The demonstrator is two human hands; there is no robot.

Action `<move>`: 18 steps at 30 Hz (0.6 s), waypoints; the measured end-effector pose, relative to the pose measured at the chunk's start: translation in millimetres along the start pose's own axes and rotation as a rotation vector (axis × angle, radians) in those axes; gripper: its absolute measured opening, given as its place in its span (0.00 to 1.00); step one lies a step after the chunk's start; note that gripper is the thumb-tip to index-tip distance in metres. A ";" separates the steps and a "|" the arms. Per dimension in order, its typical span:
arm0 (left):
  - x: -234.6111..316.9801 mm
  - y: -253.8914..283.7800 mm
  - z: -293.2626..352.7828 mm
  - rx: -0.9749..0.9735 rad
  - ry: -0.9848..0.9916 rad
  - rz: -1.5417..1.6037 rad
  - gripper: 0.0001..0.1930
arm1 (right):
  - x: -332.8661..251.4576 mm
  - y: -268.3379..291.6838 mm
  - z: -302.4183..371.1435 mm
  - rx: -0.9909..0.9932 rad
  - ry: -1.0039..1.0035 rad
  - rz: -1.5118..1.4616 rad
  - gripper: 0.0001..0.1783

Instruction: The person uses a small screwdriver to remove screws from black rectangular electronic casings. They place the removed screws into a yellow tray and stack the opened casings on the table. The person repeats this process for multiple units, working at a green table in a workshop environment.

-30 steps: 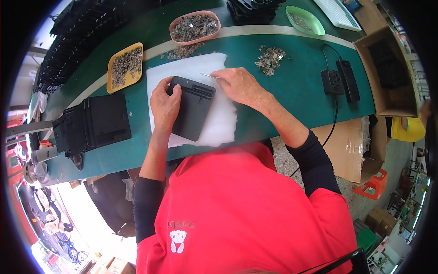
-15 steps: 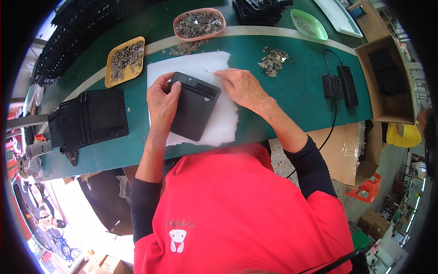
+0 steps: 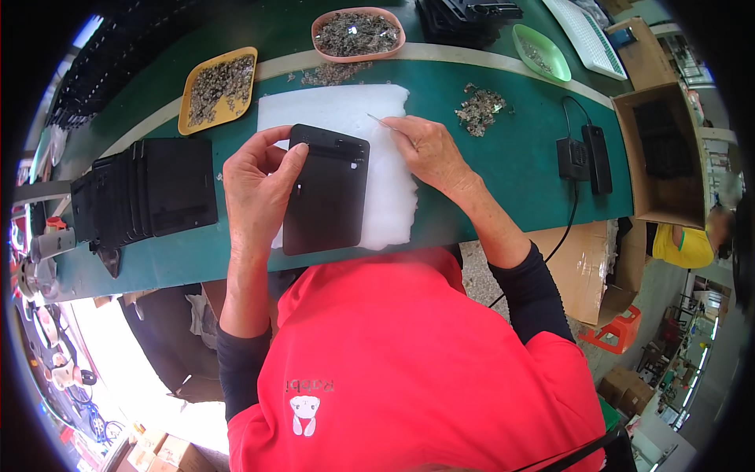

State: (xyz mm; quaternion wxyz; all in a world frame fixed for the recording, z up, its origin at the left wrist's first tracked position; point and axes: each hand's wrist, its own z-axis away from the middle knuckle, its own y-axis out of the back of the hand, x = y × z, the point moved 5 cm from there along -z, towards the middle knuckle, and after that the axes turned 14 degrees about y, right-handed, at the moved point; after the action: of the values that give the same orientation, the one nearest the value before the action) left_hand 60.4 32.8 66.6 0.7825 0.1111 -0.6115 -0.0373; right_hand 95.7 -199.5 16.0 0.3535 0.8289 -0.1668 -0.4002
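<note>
My left hand (image 3: 263, 175) grips a flat black plastic panel (image 3: 326, 197) by its left edge, thumb on top and fingers beneath. Small slots and holes line the panel's far end. Between the fingertips of my right hand (image 3: 431, 151) is a thin metal pick, or tweezers (image 3: 381, 121), its tip pointing left, apart from the panel. A white foam sheet (image 3: 391, 197) lies under both. Off to the right of the sheet sits a heap of small metal parts (image 3: 480, 110).
A yellow tray (image 3: 187, 122), a pink bowl (image 3: 322, 52) and a green bowl (image 3: 560, 67) hold small parts. Stacked black panels (image 3: 177, 185) stand at left. A black adapter (image 3: 598, 161) with a cable and a cardboard box (image 3: 668, 208) are at right. A keyboard (image 3: 586, 39) lies far right.
The black panel has moved left and toward me and turned more upright in view, along with my left hand. My right hand has shifted slightly right, still with the thin tool.
</note>
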 end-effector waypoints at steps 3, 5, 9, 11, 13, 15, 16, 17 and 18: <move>-3.7 3.4 3.1 0.021 0.030 0.059 0.13 | -2.1 0.0 -0.6 -0.011 -0.016 0.006 0.13; -9.4 4.9 3.5 0.004 0.084 0.126 0.14 | -2.6 -0.1 -1.1 -0.016 -0.017 0.014 0.13; -13.3 7.1 9.2 -0.015 0.100 0.213 0.15 | -3.3 -1.0 -0.6 -0.013 0.005 0.036 0.13; -13.2 10.1 12.7 -0.009 0.082 0.167 0.16 | -3.1 -1.0 -0.6 -0.018 0.012 0.044 0.13; -13.0 10.6 15.9 -0.016 0.075 0.166 0.16 | -2.6 -1.1 -0.6 -0.029 0.012 0.049 0.13; -14.2 9.3 17.8 -0.027 0.075 0.187 0.16 | -2.9 -1.1 -1.2 -0.032 0.017 0.048 0.13; -15.2 8.8 18.3 -0.034 0.079 0.209 0.17 | -3.2 -1.2 -1.6 -0.034 0.019 0.047 0.13; -16.1 8.2 18.9 -0.041 0.084 0.231 0.17 | -3.3 -1.1 -1.8 -0.039 0.018 0.045 0.13; -16.3 7.7 19.6 -0.041 0.081 0.227 0.17 | -3.5 -0.5 -1.9 -0.044 0.015 0.042 0.13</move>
State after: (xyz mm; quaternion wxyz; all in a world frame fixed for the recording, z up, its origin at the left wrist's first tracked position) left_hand 36.8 40.9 57.3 0.8080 0.0265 -0.5870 0.0436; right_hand 95.0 -196.4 18.4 0.3810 0.8204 -0.1726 -0.3898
